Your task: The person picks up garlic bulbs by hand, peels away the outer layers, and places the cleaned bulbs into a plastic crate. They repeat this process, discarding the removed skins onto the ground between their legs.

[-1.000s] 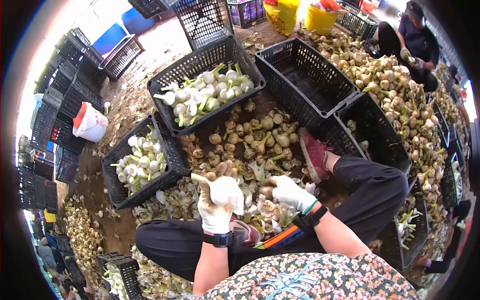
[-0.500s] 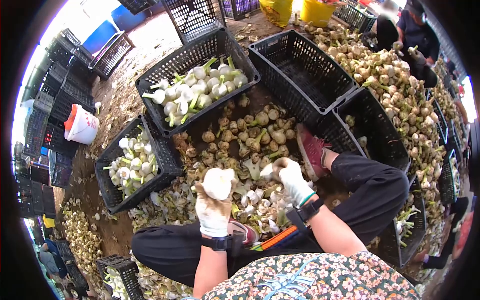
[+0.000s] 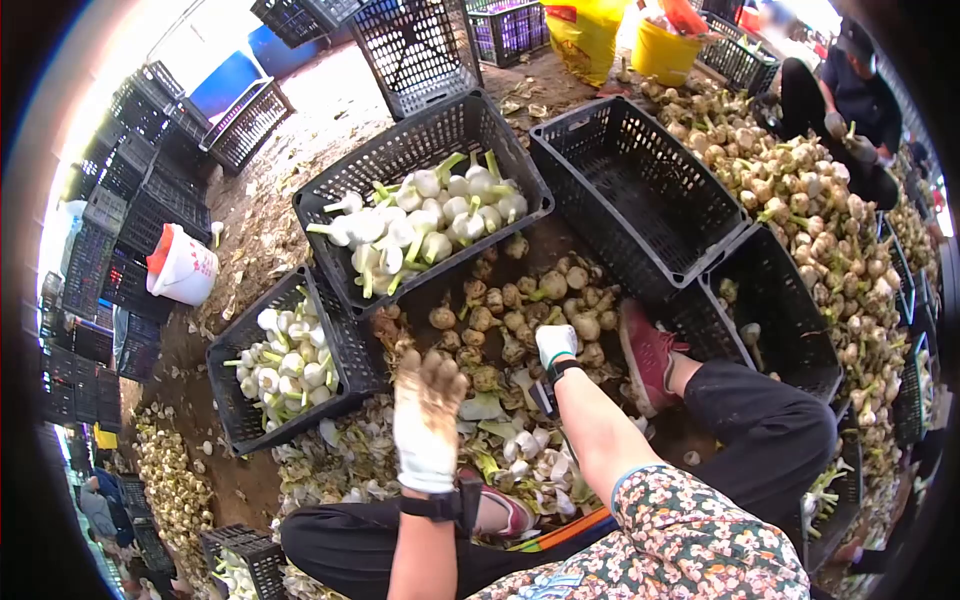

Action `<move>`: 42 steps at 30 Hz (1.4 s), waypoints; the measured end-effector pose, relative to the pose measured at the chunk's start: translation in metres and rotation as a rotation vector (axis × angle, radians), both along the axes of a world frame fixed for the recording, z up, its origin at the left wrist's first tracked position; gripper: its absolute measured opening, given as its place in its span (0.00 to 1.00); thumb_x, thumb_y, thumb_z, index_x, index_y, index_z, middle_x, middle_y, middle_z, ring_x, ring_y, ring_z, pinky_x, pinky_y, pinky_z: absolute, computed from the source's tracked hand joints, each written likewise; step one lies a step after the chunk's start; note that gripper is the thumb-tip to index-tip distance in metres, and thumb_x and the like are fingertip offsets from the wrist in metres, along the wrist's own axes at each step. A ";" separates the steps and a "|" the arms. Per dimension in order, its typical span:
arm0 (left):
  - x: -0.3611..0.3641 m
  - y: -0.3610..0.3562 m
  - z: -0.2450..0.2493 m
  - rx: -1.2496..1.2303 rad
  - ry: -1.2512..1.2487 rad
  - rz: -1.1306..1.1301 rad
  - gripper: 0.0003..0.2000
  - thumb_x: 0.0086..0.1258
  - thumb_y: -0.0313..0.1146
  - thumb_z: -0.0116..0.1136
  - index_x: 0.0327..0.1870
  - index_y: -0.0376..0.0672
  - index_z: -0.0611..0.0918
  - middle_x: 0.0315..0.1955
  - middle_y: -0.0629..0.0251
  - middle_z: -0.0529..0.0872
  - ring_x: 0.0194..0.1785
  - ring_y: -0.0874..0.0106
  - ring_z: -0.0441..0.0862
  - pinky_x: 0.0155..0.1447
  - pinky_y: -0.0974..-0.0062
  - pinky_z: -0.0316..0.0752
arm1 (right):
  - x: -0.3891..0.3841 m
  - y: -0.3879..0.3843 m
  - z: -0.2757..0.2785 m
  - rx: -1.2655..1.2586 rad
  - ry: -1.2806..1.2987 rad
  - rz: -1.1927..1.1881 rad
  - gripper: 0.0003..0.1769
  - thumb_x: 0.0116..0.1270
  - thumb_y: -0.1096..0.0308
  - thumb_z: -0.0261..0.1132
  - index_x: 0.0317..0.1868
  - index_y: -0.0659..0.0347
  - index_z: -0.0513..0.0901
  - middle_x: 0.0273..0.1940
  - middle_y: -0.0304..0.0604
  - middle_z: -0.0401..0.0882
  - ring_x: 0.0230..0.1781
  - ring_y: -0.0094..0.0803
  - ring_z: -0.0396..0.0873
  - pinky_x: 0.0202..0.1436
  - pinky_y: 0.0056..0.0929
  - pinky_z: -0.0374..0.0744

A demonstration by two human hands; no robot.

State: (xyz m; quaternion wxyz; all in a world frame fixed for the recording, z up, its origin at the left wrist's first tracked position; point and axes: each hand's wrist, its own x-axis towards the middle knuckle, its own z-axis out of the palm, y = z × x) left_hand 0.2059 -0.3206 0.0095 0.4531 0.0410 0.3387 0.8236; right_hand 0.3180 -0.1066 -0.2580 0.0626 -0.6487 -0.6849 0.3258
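Note:
My left hand (image 3: 425,425), in a white glove with soil-browned fingers, is raised over the peelings with nothing visible in it. Its fingers point away from me, slightly apart. My right hand (image 3: 556,345), also gloved, reaches forward to the heap of untrimmed garlic bulbs (image 3: 515,318) between my feet; its fingertips are hidden behind the back of the hand. White cleaned garlic bulbs (image 3: 420,215) with short green stems lie in the black crate (image 3: 440,268) ahead of me. More fill a smaller crate (image 3: 255,440) to the left.
Garlic skins and leaves (image 3: 530,455) cover the ground before me. Two black crates (image 3: 640,190) (image 3: 830,370) stand at the right, beside a long garlic heap (image 3: 800,210). A person (image 3: 860,95) sits behind it. A white bucket (image 3: 185,268) stands left; yellow buckets (image 3: 665,58) stand at the back.
The white garlic bulb in my left hand is gone from it, and that hand's fingers have opened. My right hand has moved forward to the untrimmed bulbs. The view has shifted slightly.

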 end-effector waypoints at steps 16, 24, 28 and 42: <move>0.071 -0.008 0.001 -0.249 1.031 -0.055 0.41 0.46 0.09 0.68 0.66 0.42 0.68 0.66 0.64 0.70 0.69 0.69 0.68 0.74 0.69 0.64 | 0.059 -0.123 0.306 -0.676 1.366 0.043 0.16 0.67 0.70 0.69 0.53 0.66 0.81 0.46 0.39 0.84 0.44 0.25 0.82 0.52 0.26 0.80; 0.086 -0.043 0.044 -0.016 0.684 -0.057 0.38 0.53 0.14 0.70 0.67 0.44 0.68 0.60 0.65 0.75 0.61 0.69 0.76 0.66 0.72 0.75 | 0.093 -0.148 0.338 -0.785 1.511 0.081 0.13 0.68 0.78 0.62 0.52 0.68 0.81 0.43 0.40 0.84 0.38 0.25 0.82 0.43 0.24 0.81; 0.090 -0.063 0.071 0.144 0.288 -0.151 0.31 0.68 0.22 0.62 0.71 0.55 0.66 0.59 0.63 0.76 0.55 0.66 0.81 0.55 0.65 0.84 | 0.106 -0.139 0.324 -0.333 1.191 0.314 0.11 0.64 0.75 0.65 0.47 0.68 0.84 0.37 0.32 0.83 0.34 0.16 0.76 0.38 0.18 0.74; 0.103 -0.078 0.055 -0.056 0.964 0.019 0.38 0.50 0.10 0.68 0.63 0.46 0.66 0.62 0.64 0.71 0.64 0.69 0.71 0.69 0.69 0.71 | 0.100 -0.181 0.336 -0.674 1.445 0.078 0.15 0.66 0.79 0.64 0.54 0.68 0.81 0.46 0.41 0.85 0.41 0.24 0.82 0.48 0.24 0.80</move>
